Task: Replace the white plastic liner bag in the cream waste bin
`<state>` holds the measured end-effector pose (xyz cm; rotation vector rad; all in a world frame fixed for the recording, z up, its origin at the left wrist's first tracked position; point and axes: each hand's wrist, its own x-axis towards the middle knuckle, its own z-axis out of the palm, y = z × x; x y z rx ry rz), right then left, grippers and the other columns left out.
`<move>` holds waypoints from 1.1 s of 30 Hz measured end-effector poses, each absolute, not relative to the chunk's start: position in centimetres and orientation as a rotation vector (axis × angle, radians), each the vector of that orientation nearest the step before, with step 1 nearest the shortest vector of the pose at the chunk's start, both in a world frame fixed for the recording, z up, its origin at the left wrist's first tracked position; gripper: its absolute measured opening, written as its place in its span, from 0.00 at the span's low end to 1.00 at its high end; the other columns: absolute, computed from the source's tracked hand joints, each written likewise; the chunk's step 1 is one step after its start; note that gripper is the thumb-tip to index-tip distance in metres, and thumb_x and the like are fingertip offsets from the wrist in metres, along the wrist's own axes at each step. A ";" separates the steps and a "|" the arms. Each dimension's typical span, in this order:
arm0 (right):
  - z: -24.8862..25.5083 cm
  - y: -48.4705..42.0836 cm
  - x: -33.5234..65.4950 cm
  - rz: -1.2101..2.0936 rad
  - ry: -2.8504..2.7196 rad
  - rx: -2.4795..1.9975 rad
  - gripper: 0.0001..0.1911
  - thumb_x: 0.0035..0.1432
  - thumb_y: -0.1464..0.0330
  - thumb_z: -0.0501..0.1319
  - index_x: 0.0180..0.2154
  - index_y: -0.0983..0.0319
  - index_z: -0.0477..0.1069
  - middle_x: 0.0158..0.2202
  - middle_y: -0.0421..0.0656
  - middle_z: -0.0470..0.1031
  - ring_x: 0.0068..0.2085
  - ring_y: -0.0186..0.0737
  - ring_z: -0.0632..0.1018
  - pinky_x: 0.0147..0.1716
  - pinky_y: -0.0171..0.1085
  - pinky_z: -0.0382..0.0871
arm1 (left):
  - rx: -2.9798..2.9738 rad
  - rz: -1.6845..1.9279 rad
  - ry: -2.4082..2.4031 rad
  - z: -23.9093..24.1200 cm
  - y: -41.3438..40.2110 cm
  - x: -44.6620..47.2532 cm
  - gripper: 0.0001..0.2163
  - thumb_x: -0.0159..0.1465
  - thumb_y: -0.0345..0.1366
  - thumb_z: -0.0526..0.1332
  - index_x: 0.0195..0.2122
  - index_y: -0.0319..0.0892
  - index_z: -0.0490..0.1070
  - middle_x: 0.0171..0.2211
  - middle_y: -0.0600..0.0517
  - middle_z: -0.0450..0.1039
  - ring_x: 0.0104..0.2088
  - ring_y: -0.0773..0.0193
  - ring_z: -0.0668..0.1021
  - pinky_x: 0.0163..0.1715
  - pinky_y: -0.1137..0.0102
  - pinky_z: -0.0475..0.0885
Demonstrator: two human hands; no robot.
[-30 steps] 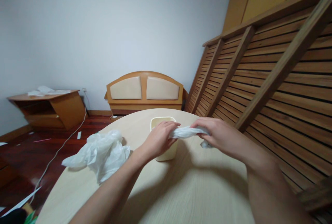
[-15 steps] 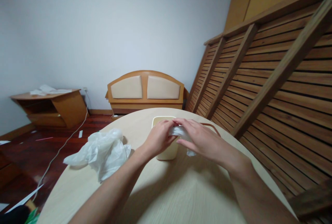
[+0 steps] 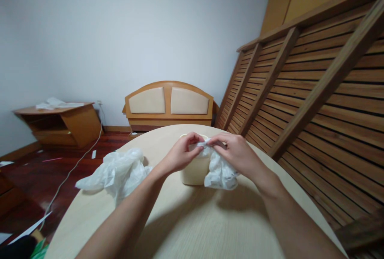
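Observation:
A crumpled white plastic bag [image 3: 221, 172] hangs between my hands, above the table and in front of a cream bin [image 3: 194, 173]. My left hand [image 3: 183, 153] pinches the bag's gathered edge between thumb and fingers. Closed on the same gathered strip from the other side is my right hand [image 3: 235, 149]. The bag's loose part droops below the right fingers. Behind the hands, the bin stands upright, its rim partly covered by them. A second white plastic bag [image 3: 121, 173] lies crumpled on the table to the left of my left forearm.
All this is on a round pale wooden table [image 3: 192, 223]. A slatted wooden panel [image 3: 315, 103] leans along the right side. At the back stands a padded headboard [image 3: 169, 103]; a low cabinet [image 3: 61, 125] with papers is at the left. A cable [image 3: 75, 165] runs over the floor.
The bag between my hands was bunched small and mostly covered by the fingers; now its lower part hangs out beneath them. Both hands have shifted to pinch its edge.

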<state>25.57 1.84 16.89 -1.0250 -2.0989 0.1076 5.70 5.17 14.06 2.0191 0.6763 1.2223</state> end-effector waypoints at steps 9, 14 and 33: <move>15.9 0.6 23.5 0.132 -1.951 -1.242 0.14 0.65 0.64 0.60 0.52 0.54 0.74 0.47 0.45 0.83 0.46 0.50 0.83 0.44 0.46 0.76 | 1.734 1.473 0.760 13.1 6.2 6.3 0.07 0.56 0.36 0.69 0.32 0.39 0.75 0.32 0.50 0.79 0.35 0.62 0.80 0.39 0.68 0.75; 14.7 1.2 22.6 0.264 -1.880 -1.251 0.18 0.66 0.62 0.59 0.55 0.58 0.69 0.45 0.50 0.82 0.46 0.52 0.83 0.44 0.46 0.76 | 1.753 1.530 0.676 13.2 5.7 6.4 0.10 0.57 0.39 0.71 0.35 0.39 0.77 0.38 0.46 0.80 0.40 0.59 0.82 0.44 0.65 0.77; 14.8 4.7 24.2 0.828 -1.135 -0.899 0.26 0.45 0.56 0.74 0.43 0.62 0.74 0.36 0.46 0.85 0.35 0.46 0.84 0.34 0.40 0.78 | 2.325 1.137 1.017 12.8 5.4 4.6 0.50 0.51 0.48 0.74 0.68 0.37 0.49 0.66 0.31 0.57 0.66 0.37 0.62 0.65 0.43 0.58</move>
